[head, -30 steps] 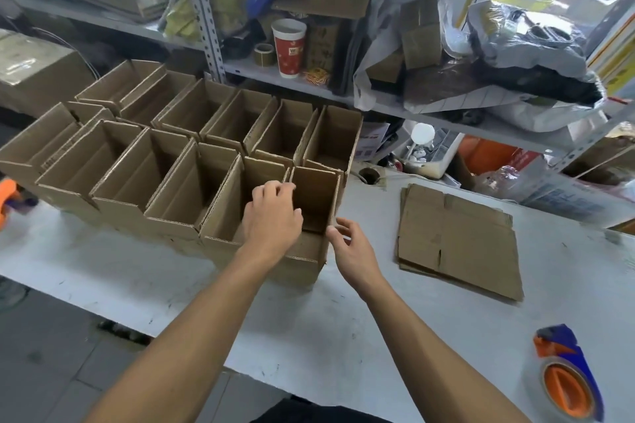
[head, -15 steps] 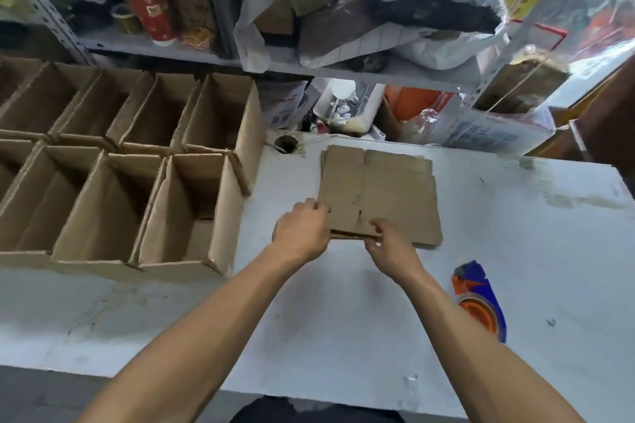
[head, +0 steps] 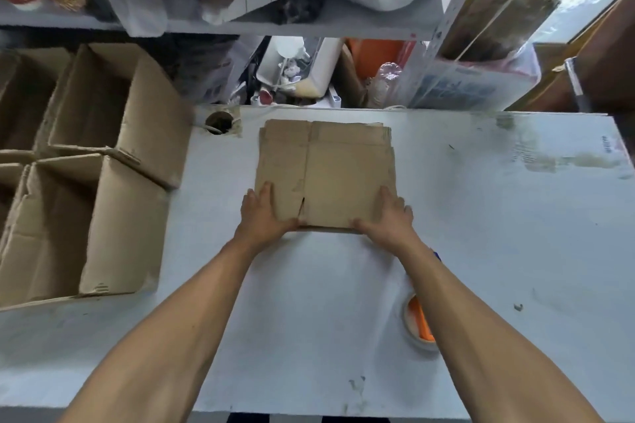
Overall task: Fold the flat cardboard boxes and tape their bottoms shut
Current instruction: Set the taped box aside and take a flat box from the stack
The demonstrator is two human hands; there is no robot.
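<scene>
White tabletop [head: 481,233], scuffed and stained, fills the view beneath a crowded metal shelf [head: 309,29]. Half a second ago both hands sat at the near edge of the flat cardboard stack with curled fingers, the left hand beside its near left corner; now each hand has spread along a side. At far left stand the folded boxes [head: 113,161], open tops up, two rows running out of view; fewer of them show than before, since the view has swung right and down. Just behind their right end is a round hole [head: 218,121] in the tabletop. The left hand [head: 263,216] grips the near left corner of the flat cardboard stack [head: 326,172], fingers laid on top and thumb at the near edge. This stack lies in the middle of the table, well apart from the folded boxes. The right hand [head: 386,216] grips the near right corner the same way (thumb along the near edge). Nearer the viewer, the tape dispenser [head: 419,321] lies on the table, largely hidden by the right forearm, so only an orange and whitish arc shows.
</scene>
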